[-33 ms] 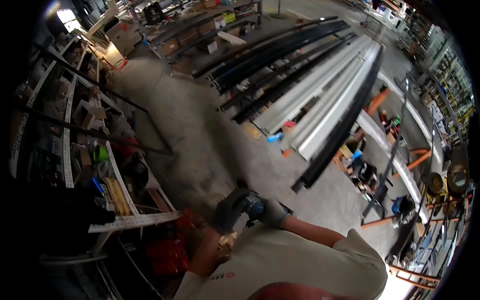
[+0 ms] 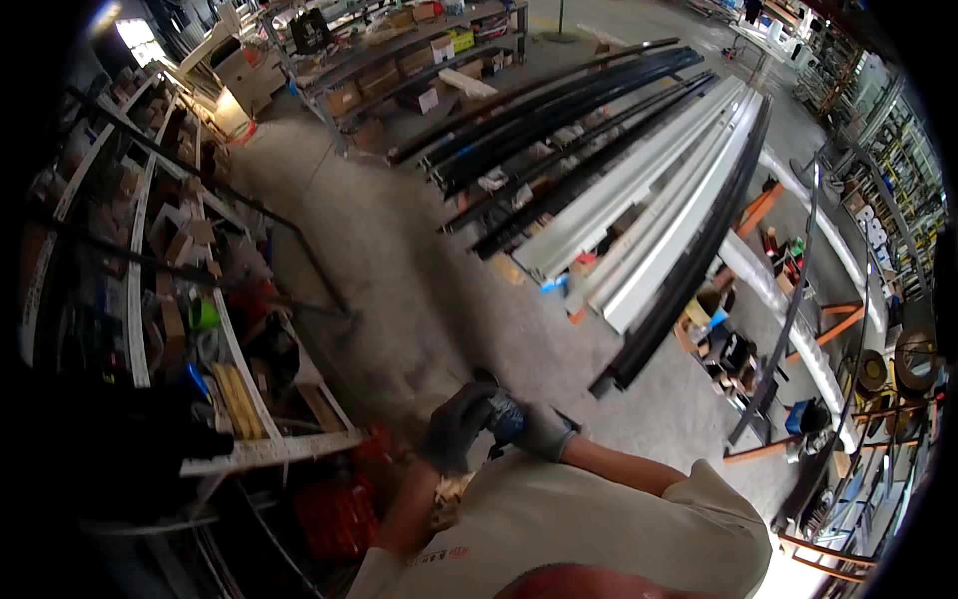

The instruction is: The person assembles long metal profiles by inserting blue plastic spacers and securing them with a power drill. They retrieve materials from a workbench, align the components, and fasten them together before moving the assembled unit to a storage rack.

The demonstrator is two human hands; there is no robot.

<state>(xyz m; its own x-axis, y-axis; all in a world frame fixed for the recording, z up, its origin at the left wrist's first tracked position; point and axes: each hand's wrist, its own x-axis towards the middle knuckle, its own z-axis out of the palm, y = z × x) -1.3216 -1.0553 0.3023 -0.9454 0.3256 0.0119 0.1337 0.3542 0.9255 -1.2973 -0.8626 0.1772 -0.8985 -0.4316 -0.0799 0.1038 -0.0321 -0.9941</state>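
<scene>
- Dark blue, rounded item, kind too small to tell [image 2: 506, 417]: one, lying between your two hands, in front of your body and above the floor.
- Stage, as judged: handling under way; the item is taken up and not yet set down. What remains to be done to it does not show.
- Left hand, in a dark grey glove [image 2: 461, 429]: touching the item's left side, fingers apparently curled; you cannot tell from this view whether they grasp it.
- Right hand, in a lighter grey glove [image 2: 545, 433]: just beside the item's right side, apparently against it; grasp hidden, cannot tell.
- Long white profiles [image 2: 639, 200], with a long black bar [image 2: 649, 334] alongside: ahead of you, well apart from both hands.
- Shelving with pale rails [image 2: 274, 449]: to your left, loaded with mixed goods.
- Grey concrete floor [image 2: 399, 299]: between shelving and profiles.
</scene>
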